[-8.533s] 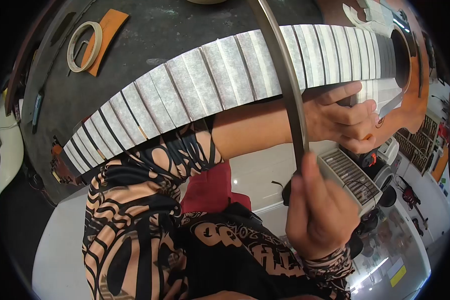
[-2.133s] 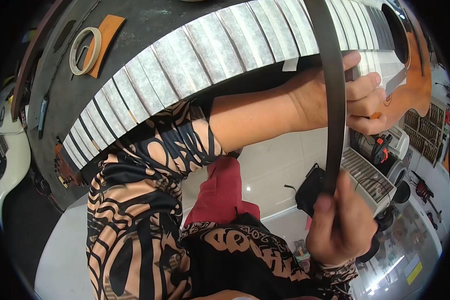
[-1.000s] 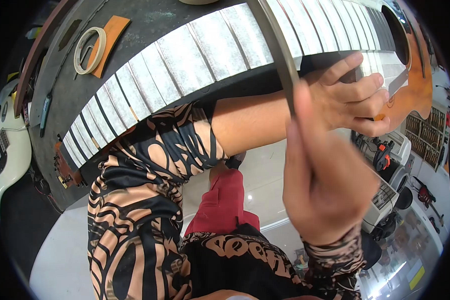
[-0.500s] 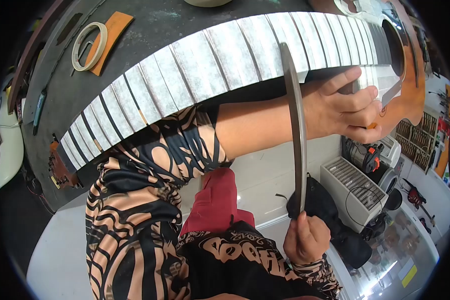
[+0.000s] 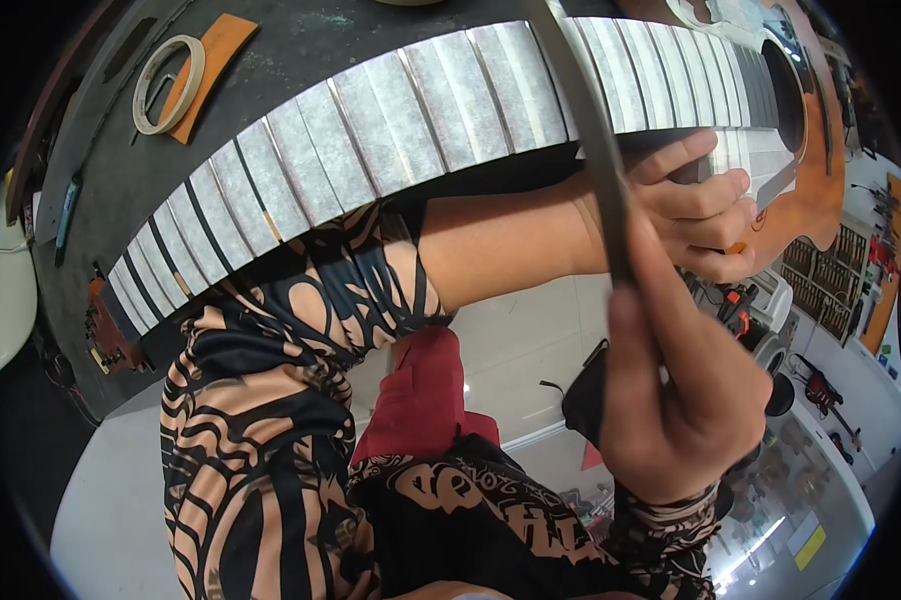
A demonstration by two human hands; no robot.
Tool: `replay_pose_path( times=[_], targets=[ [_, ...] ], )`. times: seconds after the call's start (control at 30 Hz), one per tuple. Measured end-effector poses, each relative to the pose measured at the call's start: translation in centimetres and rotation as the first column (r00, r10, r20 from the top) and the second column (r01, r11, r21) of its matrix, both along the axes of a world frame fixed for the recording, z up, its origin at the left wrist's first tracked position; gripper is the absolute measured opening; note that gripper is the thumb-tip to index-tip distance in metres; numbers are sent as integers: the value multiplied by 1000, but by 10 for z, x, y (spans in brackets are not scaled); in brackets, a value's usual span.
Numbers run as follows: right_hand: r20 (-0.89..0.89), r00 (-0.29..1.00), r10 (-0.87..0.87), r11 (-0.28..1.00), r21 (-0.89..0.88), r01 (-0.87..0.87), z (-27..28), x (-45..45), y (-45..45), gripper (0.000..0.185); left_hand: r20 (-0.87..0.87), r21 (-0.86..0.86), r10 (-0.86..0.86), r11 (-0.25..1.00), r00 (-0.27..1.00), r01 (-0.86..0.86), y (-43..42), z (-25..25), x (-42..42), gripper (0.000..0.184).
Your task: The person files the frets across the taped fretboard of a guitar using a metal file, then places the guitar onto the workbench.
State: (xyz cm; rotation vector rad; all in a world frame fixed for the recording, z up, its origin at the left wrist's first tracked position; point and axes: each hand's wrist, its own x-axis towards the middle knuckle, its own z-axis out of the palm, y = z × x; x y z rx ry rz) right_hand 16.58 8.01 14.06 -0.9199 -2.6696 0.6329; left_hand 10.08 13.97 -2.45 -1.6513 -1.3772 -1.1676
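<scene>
A guitar neck spans the view, its fretboard masked with pale tape strips between the metal frets. My right hand is closed around the lower end of a long, narrow metal file, the index finger laid along it. The file's upper part passes over the taped fretboard; whether it touches a fret I cannot tell. My left hand rests with fingers apart at the near edge of the guitar body, beside the taped end of the neck. Its thumb is hidden.
A roll of masking tape lies over an orange strip on the dark workbench. A blue pen-like tool is at the left. The headstock sits at the bench's near left. A glass case stands lower right.
My right hand has moved up towards the neck with the file, so the file reaches farther across the fretboard. My left hand stays at the guitar body.
</scene>
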Motion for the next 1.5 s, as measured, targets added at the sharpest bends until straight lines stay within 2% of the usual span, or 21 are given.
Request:
replay_pose_path(
  times=[0.1,0.17,0.2,0.27,0.33,0.43,0.63,0.83,0.93,1.0,1.03,1.1,1.17,1.27,1.3,1.4,1.43,1.47,1.5],
  targets=[
    [-73,996,-54,999,7,54,3,45,-14,37,-10,2,-9,1000,1000,9,2,-2,2,37],
    [-22,993,-119,993,-19,119,4,79,-26,50,13,7,-7,1000,1000,7,4,-3,6,35],
    [-28,992,-124,992,-21,124,1,89,-32,50,41,34,-11,999,999,10,6,-4,7,34],
    [-9,1000,0,999,-35,-1,-6,104,-42,51,-27,37,49,998,998,-48,5,0,1,36],
    [-29,999,30,998,-45,-32,-16,114,-55,52,-2,9,32,999,999,-32,4,-1,3,38],
    [-36,999,33,996,-78,-36,-19,120,-69,53,-71,-16,53,998,996,-55,1,-2,-3,44],
    [-24,997,77,988,-135,-79,-21,124,-72,58,-99,-64,67,995,993,-73,-3,0,-10,50],
    [43,996,78,995,-65,-75,-23,124,-79,59,-94,-56,76,995,993,-81,-1,0,-5,52],
    [41,997,67,998,-26,-66,-27,121,-83,54,-94,-38,83,996,992,-86,0,1,-3,50],
    [-57,998,13,1000,7,-13,-32,105,-72,46,-106,-27,94,995,990,-97,0,1,-4,48],
    [-90,996,18,999,46,-14,-34,90,-61,42,-102,-40,80,996,992,-84,-1,1,-3,48],
    [-39,999,-15,1000,-15,15,-27,52,-42,44,-73,-56,41,997,997,-45,-3,0,-3,48],
    [83,996,16,1000,19,-18,-11,7,-16,40,-63,-2,22,1000,998,-22,1,-1,-5,43],
    [-83,996,35,994,102,-26,-17,-31,7,50,232,-48,-246,963,941,264,-15,12,-2,36],
    [-33,999,22,998,67,-20,-7,-40,13,40,209,-40,-225,970,952,238,-15,11,-1,36],
    [44,997,-60,998,19,59,4,-36,2,34,131,-7,-160,987,978,162,-7,5,-1,36],
    [101,995,-7,1000,19,5,1,-17,-1,37,121,0,-148,989,982,149,-5,3,-1,36],
    [79,997,18,1000,16,-19,-7,4,-8,41,111,6,-136,991,984,136,-3,1,0,36],
    [58,997,43,999,14,-44,-15,24,-15,45,19,-27,-46,999,999,47,-2,-1,-1,39]
  ],
)
